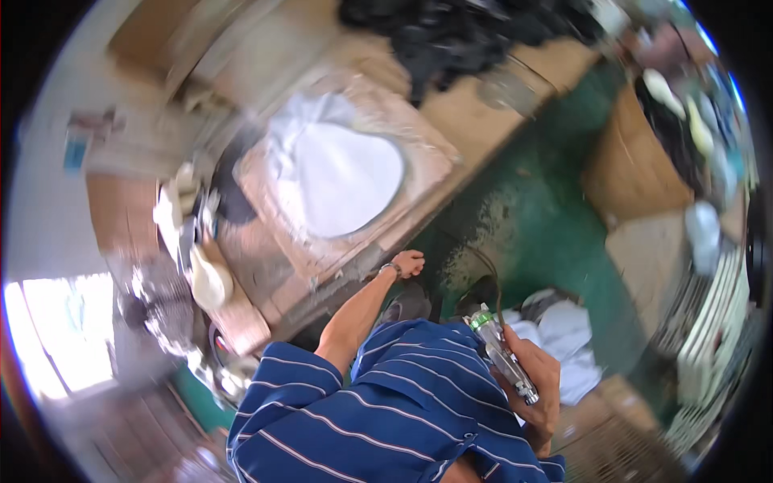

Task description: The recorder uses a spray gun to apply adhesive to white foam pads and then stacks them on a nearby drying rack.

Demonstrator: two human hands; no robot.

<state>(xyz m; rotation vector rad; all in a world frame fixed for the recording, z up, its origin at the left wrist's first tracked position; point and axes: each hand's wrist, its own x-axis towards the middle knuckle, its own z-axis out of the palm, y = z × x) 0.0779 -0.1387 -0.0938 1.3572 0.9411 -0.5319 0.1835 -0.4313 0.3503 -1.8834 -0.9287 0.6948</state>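
Note:
My right hand [541,378] is wrapped round a spray gun [505,354], silver metal with a green collar, close to my right side. A thin dark hose [493,270] shows beyond its collared end. By the table's near edge, my left hand [409,264] is curled closed with nothing visible in it; a watch [392,268] is on that wrist. Just beyond it, a smooth white rounded piece [346,177] lies on a pale, stained board [427,161]. Crumpled white fabric [286,133] joins its far left side.
Black material [467,40] is heaped at the table's far end. Cream foot-shaped forms [211,278] and a blurred metal fan [161,302] stand left. White cloth [564,346] lies on the green floor at right. A cardboard box [632,161] and slatted racks [713,314] stand farther right.

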